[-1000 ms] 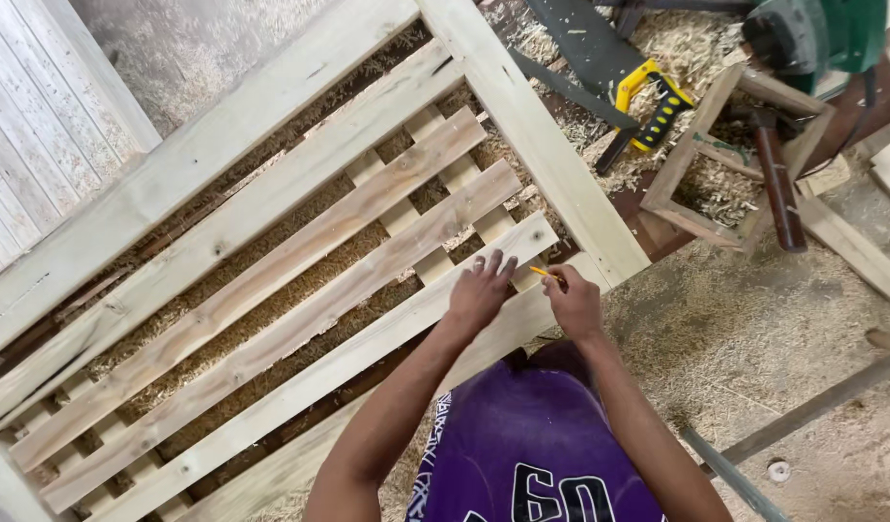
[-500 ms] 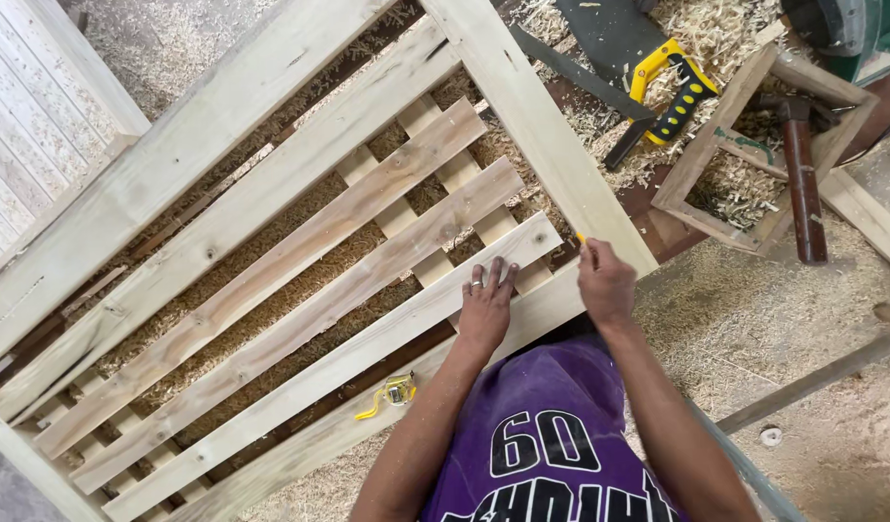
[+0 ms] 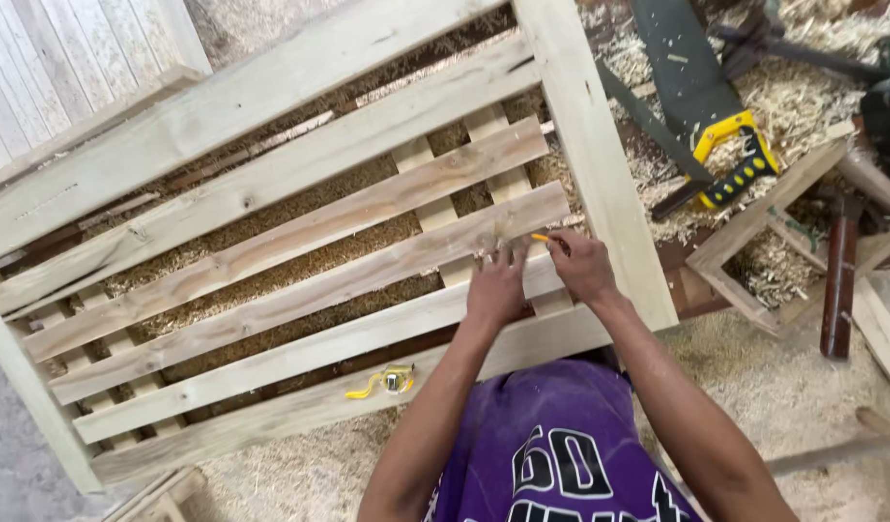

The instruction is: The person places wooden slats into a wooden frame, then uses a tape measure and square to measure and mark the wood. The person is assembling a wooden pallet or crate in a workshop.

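Okay, my left hand (image 3: pixel 496 287) lies open, palm down, fingers spread flat on a pale wooden slat (image 3: pixel 300 287) of the slatted timber frame (image 3: pixel 580 135). My right hand (image 3: pixel 582 266) is closed, pinching a short yellow pencil (image 3: pixel 541 237), tip touching the same slat just beside my left fingertips. A yellow tape measure (image 3: pixel 387 381) sits on a lower slat, well apart. A yellow-handled handsaw (image 3: pixel 701 116) lies on sawdust (image 3: pixel 300 237) right of the frame, near a small wooden square frame (image 3: pixel 764 242).
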